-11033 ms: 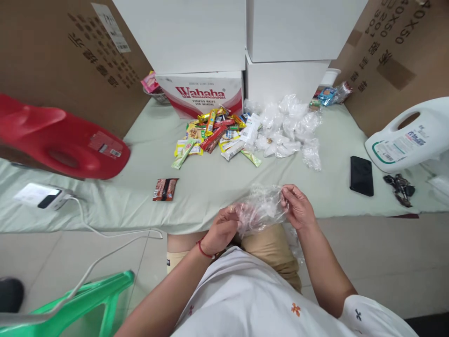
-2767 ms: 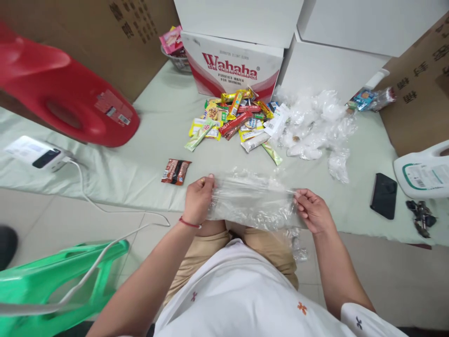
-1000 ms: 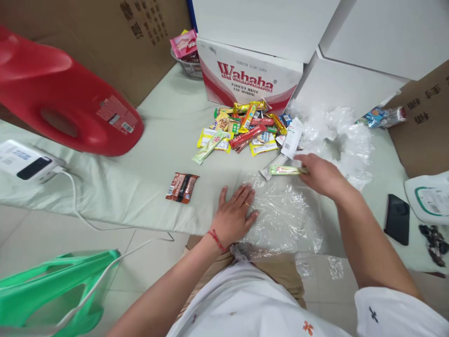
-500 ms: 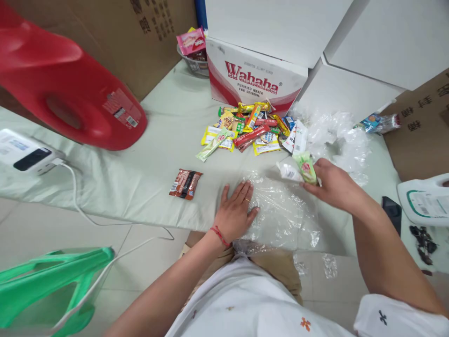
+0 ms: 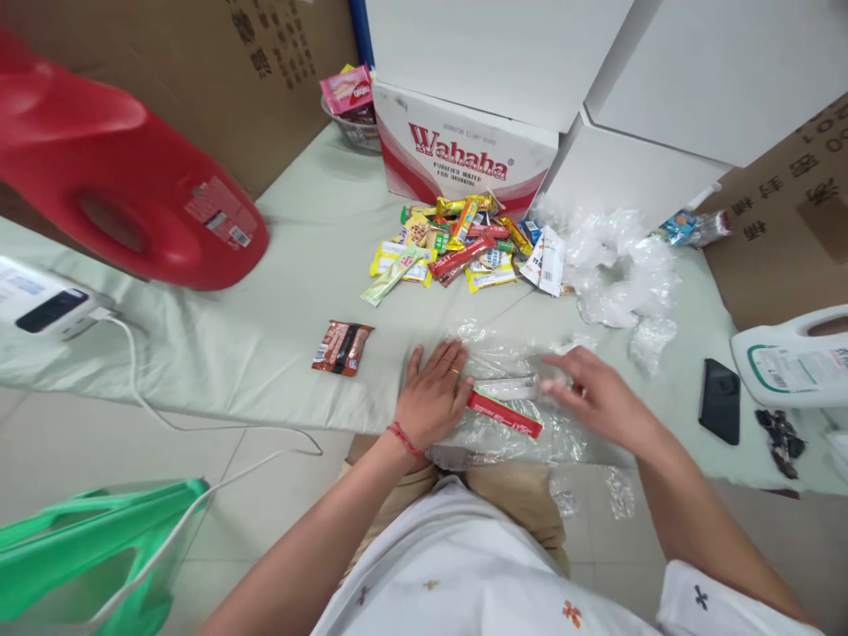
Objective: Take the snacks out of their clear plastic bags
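My left hand [image 5: 434, 393] lies flat with fingers stretched, at the left edge of a clear plastic bag [image 5: 464, 455] on the table. Just right of it, a red stick-shaped snack packet [image 5: 504, 415] with green edges rests on the plastic. Above that lies a slim whitish packet [image 5: 507, 389]. My right hand [image 5: 596, 395] hovers over or touches the bag's right side, near the ends of both packets. Its index finger and thumb are apart, and I see nothing held. A brown snack packet [image 5: 343, 348] sits to the left.
A pile of colourful snack packets [image 5: 457, 243] lies before the Wahaha carton [image 5: 464, 150]. Crumpled clear plastic bags [image 5: 616, 265] sit behind my right hand. A phone [image 5: 720, 402] and white jug [image 5: 795, 358] stand right; a large red bottle [image 5: 132, 177] is left.
My right hand has moved left and nearer, letting go of the green and white packets it held. A red packet and a whitish one now lie on the plastic. My left hand stays flat.
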{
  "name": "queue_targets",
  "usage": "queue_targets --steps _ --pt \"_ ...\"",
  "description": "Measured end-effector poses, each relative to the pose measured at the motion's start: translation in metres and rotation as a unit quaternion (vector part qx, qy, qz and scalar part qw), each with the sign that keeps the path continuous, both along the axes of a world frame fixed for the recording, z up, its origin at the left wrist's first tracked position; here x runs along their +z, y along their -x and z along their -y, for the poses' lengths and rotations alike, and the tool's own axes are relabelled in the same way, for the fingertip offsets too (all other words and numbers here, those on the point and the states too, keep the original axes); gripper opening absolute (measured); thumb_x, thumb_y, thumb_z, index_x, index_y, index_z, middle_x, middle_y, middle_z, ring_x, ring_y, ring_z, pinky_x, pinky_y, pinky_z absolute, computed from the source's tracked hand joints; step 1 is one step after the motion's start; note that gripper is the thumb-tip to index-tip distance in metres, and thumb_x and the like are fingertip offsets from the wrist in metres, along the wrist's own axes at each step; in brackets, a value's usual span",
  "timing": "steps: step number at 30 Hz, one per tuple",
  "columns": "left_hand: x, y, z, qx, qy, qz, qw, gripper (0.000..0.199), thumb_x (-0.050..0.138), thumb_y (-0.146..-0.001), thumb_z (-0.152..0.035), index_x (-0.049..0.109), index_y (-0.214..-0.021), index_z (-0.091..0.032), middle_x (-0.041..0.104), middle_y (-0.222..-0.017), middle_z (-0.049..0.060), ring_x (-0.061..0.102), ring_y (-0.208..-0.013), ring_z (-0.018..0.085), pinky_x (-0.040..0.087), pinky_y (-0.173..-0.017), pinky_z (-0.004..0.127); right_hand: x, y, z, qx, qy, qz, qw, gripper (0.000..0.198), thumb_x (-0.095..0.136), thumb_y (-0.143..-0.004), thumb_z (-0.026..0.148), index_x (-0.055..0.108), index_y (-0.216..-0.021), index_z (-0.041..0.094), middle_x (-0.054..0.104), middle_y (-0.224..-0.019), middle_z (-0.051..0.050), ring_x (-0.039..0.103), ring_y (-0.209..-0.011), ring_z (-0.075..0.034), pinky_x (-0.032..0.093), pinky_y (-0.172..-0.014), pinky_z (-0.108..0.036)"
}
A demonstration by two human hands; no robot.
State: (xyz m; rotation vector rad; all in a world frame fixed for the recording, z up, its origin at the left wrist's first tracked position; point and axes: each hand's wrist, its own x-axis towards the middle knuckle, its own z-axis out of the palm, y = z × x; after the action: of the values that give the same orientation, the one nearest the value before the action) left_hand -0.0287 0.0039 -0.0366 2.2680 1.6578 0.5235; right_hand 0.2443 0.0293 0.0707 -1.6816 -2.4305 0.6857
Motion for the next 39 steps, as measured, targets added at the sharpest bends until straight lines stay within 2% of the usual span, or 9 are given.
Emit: queue_targets --steps 4,8,11,14,17,23,29,34,39 --pt "-0.001 -0.002 0.000 -0.001 -0.005 -0.017 1.000 0.052 0.032 -0.109 -0.038 0.051 -0.155 -0.023 0.046 -0.164 0.008 0.041 -0.154 0.027 0.022 -0.129 0.060 0.017 -0.031 -0.059 -0.115 -0.117 0.024 0.986 0.041 0.047 -0.103 0.039 0.073 -0.126 0.018 0.064 -0.104 -0.012 0.063 -0.086 -0.023 0.051 -0.090 -0.038" --pt "-0.002 -0.003 -0.001 0.000 -0.009 -0.030 1.000 0.052 0.029 -0.110 -0.036 0.050 -0.155 -0.022 0.045 -0.165 0.009 0.042 -0.154 0.027 0.025 -0.127 0.061 0.016 -0.034 -0.087 -0.165 -0.115 0.066 0.977 0.048 0.056 -0.100 0.042 0.065 -0.142 0.021 0.050 -0.149 -0.018 0.067 -0.098 -0.025 0.052 -0.098 -0.045" --pt "-0.002 -0.003 -0.001 -0.003 -0.009 -0.032 0.999 0.052 0.028 -0.110 -0.036 0.050 -0.156 -0.022 0.046 -0.164 0.009 0.042 -0.154 0.027 0.025 -0.128 0.061 0.007 -0.013 -0.048 -0.093 -0.126 0.034 0.987 0.050 0.056 -0.101 0.048 0.062 -0.145 0.025 0.037 -0.164 -0.016 0.065 -0.118 -0.030 0.052 -0.103 -0.047" --pt "-0.001 -0.003 -0.001 -0.004 -0.012 -0.031 0.999 0.052 0.029 -0.109 -0.036 0.048 -0.157 -0.025 0.047 -0.164 0.009 0.042 -0.154 0.027 0.024 -0.128 0.061 -0.014 0.017 0.010 0.088 -0.028 0.020 0.996 0.074 0.069 -0.092 0.056 0.046 -0.158 0.030 0.041 -0.164 -0.015 0.050 -0.142 -0.035 0.051 -0.109 -0.049" --pt "-0.001 -0.003 -0.001 -0.001 -0.017 -0.032 0.999 0.052 0.029 -0.109 -0.035 0.047 -0.157 -0.025 0.046 -0.164 0.009 0.043 -0.153 0.027 0.023 -0.128 0.060 -0.038 0.039 0.039 0.103 0.032 0.074 0.991 0.090 0.076 -0.089 0.044 0.032 -0.165 0.026 0.040 -0.164 -0.019 0.049 -0.142 -0.037 0.054 -0.104 -0.050" --pt "-0.002 -0.003 -0.002 -0.003 -0.005 -0.029 1.000 0.052 0.025 -0.110 -0.036 0.049 -0.156 -0.026 0.046 -0.164 0.007 0.042 -0.154 0.025 0.023 -0.128 0.059 -0.043 0.032 0.016 0.056 0.025 0.130 0.990 0.049 0.058 -0.099 0.027 0.055 -0.148 0.020 0.062 -0.140 -0.015 0.060 -0.125 -0.030 0.054 -0.093 -0.038" --pt "-0.002 -0.005 -0.001 0.001 -0.012 -0.033 0.999 0.053 0.030 -0.109 -0.036 0.047 -0.158 -0.025 0.045 -0.165 0.009 0.041 -0.154 0.027 0.022 -0.128 0.060 -0.014 0.030 -0.024 0.101 0.035 0.113 0.988 0.054 0.065 -0.098 0.041 0.055 -0.146 0.020 0.057 -0.148 -0.015 0.064 -0.121 -0.029 0.051 -0.093 -0.033" --pt "-0.003 -0.005 0.000 -0.001 -0.013 -0.040 0.999 0.052 0.035 -0.108 -0.035 0.047 -0.158 -0.023 0.044 -0.165 0.009 0.041 -0.154 0.027 0.022 -0.128 0.061 0.001 0.106 -0.096 0.154 -0.072 0.125 0.977 0.036 0.047 -0.105 0.029 0.064 -0.135 0.018 0.065 -0.136 -0.015 0.066 -0.115 -0.029 0.049 -0.089 -0.033" --pt "-0.003 -0.004 0.000 -0.003 0.002 -0.045 0.999 0.052 0.035 -0.108 -0.037 0.047 -0.157 -0.022 0.045 -0.165 0.009 0.041 -0.155 0.027 0.023 -0.128 0.062 -0.027 0.214 -0.165 0.274 -0.163 0.102 0.942 0.060 0.031 -0.101 0.008 0.042 -0.158 0.022 0.038 -0.167 -0.014 0.062 -0.122 -0.030 0.051 -0.086 -0.038"
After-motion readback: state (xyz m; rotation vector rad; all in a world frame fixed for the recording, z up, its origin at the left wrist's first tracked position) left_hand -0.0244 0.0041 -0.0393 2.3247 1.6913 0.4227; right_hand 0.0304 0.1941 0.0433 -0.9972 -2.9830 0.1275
